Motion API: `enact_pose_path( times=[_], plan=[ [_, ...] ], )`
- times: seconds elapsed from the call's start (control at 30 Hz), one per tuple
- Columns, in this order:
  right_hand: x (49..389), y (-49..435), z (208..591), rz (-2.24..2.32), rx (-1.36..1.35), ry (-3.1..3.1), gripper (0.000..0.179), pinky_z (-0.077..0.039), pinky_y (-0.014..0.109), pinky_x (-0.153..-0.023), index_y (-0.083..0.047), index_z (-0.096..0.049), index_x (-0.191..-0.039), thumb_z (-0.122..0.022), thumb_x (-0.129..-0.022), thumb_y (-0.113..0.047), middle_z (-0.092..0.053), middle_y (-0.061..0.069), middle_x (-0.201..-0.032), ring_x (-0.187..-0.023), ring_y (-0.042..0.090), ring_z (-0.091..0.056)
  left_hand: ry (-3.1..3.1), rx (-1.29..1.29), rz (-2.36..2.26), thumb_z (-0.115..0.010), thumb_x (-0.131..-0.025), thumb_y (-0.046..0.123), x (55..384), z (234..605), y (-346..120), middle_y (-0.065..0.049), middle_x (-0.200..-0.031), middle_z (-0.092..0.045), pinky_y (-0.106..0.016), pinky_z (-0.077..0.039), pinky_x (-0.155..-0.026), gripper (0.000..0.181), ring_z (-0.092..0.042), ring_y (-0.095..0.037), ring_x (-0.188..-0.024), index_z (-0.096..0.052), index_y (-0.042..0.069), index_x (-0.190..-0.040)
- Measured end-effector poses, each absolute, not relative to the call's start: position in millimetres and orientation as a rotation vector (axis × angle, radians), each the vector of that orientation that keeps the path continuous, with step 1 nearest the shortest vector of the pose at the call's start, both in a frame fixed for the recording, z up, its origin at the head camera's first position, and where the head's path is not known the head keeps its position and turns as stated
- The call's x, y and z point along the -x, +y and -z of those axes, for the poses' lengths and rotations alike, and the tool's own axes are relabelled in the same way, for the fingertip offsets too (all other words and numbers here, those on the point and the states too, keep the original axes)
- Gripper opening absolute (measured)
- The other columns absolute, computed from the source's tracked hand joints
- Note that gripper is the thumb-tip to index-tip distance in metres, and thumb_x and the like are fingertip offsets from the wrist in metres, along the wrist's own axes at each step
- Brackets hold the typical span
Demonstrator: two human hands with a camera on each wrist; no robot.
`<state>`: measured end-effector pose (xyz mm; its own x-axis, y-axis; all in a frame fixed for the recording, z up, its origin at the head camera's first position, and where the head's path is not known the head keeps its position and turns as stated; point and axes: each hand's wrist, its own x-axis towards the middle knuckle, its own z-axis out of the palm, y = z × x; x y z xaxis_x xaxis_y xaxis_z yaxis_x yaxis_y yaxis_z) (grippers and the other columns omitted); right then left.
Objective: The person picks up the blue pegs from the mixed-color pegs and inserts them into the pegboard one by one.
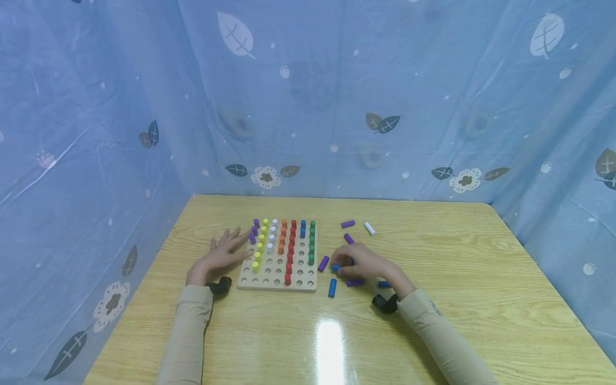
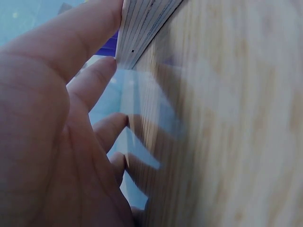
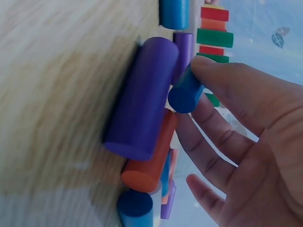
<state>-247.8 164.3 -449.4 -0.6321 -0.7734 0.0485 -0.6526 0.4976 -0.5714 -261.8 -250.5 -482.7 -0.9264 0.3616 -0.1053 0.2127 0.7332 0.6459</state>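
My right hand pinches a blue peg between thumb and fingers, close over the table among loose pegs. A large purple peg and an orange peg lie beside it in the right wrist view. To the left is a wooden pegboard, with upright pegs in purple, yellow, white, orange, red, blue and green columns. The blue column has two pegs at its far end, with bare holes nearer me. Fingers spread, my left hand touches the board's left edge.
Right of the board lie a blue peg, a purple peg and another purple peg. A white peg lies farther back, and one more blue peg by my right wrist. A blue curtain surrounds the table's far sides.
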Motion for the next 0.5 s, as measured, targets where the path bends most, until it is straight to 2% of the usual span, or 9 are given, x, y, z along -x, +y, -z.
enact_pose_path(
  times=[0.3,0.5],
  plan=[
    [251.2,160.0,443.2,0.938,1.163,2.498,0.021,-0.053,0.027,-0.077,-0.007,-0.061,-0.109,-0.063,-0.088,-0.012,-0.065,0.005,-0.097,-0.084,0.014,-0.062,2.702,-0.453,-0.979,-0.051,-0.09,0.049,263.1,483.3,-251.3,-0.015,-0.156,-0.001,-0.064,0.022,-0.101,0.071,0.014,-0.041,-0.139,-0.02,0.025,-0.149],
    [254.2,156.1,441.8,1.025,1.164,2.498,0.024,-0.052,0.031,-0.079,-0.007,-0.06,-0.111,-0.063,-0.088,-0.01,-0.063,0.004,-0.098,-0.089,0.016,-0.06,2.71,-0.464,-0.973,-0.052,-0.091,0.047,262.6,484.0,-252.1,-0.017,-0.155,-0.001,-0.065,0.022,-0.101,0.07,0.014,-0.042,-0.139,-0.02,0.022,-0.149]
  ],
)
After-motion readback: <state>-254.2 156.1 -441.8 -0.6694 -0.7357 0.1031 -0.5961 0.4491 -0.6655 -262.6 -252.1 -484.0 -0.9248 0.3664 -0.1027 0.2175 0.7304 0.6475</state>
